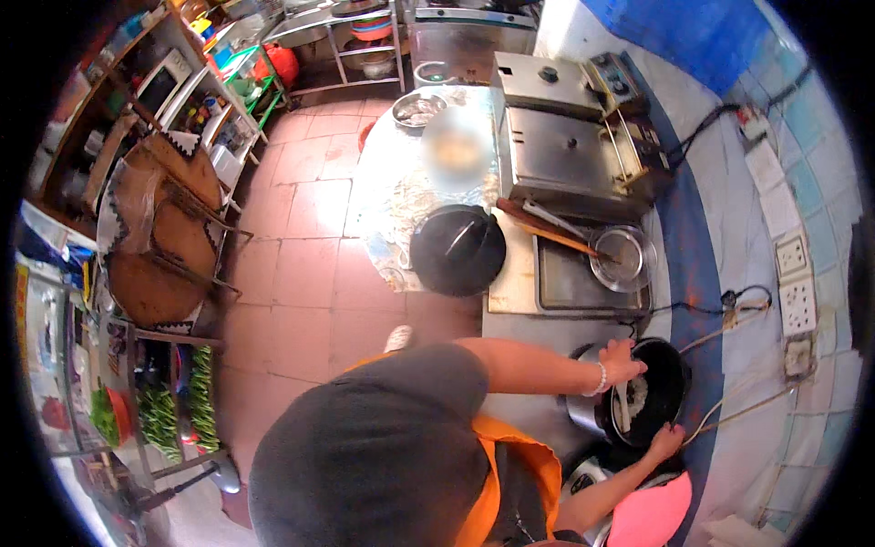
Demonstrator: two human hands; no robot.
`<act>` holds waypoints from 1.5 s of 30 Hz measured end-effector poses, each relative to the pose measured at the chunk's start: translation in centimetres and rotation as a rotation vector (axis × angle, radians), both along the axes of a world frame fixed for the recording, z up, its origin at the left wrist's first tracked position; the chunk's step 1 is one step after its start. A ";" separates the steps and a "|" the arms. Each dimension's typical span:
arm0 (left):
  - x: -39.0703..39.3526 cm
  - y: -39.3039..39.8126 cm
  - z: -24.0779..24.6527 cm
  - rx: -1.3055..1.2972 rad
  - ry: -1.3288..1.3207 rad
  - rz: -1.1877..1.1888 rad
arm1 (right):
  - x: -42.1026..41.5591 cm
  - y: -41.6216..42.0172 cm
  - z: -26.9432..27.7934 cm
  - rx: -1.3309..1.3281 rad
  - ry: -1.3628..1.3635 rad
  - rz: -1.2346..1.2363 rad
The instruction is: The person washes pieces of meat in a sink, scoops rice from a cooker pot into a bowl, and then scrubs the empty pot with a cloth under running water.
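My left hand (618, 364), with a beaded bracelet at its wrist, reaches over a pot with a black interior (656, 383). Its fingers are closed around the upper end of a pale paddle (623, 410), which slants down into the pot. White food that looks like rice (639, 393) lies beside the paddle on the pot's inside. My right hand (666, 441) grips the pot's rim on the side close to the wall. The pot's outer wall (581, 393) is silvery metal. Just below it in the picture is an appliance with a control panel (584, 478), partly hidden by my right forearm.
A bright pink item (653, 509) lies near my right forearm. Farther along the counter are a tray (588, 273), a strainer (622, 258) and a steel fryer (560, 143). A round black object (458, 249) stands by the table (379, 184). Cables and sockets (796, 294) line the wall.
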State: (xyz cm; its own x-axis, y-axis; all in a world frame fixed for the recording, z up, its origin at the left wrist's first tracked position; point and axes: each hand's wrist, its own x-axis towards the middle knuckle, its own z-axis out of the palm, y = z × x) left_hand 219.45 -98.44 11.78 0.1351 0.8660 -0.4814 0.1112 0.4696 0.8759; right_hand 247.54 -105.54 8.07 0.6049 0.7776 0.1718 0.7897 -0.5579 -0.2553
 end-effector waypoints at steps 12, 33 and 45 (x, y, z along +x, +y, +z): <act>-15.7 -1.7 8.0 0.359 -0.676 -0.138 | -16.5 -2.1 24.1 0.498 -0.284 0.176; -77.4 4.4 -10.8 0.266 0.040 0.294 | -75.6 13.1 -5.9 0.088 0.712 0.591; -84.3 15.4 -15.7 0.072 0.093 0.200 | -87.1 22.7 -6.7 0.059 0.049 0.998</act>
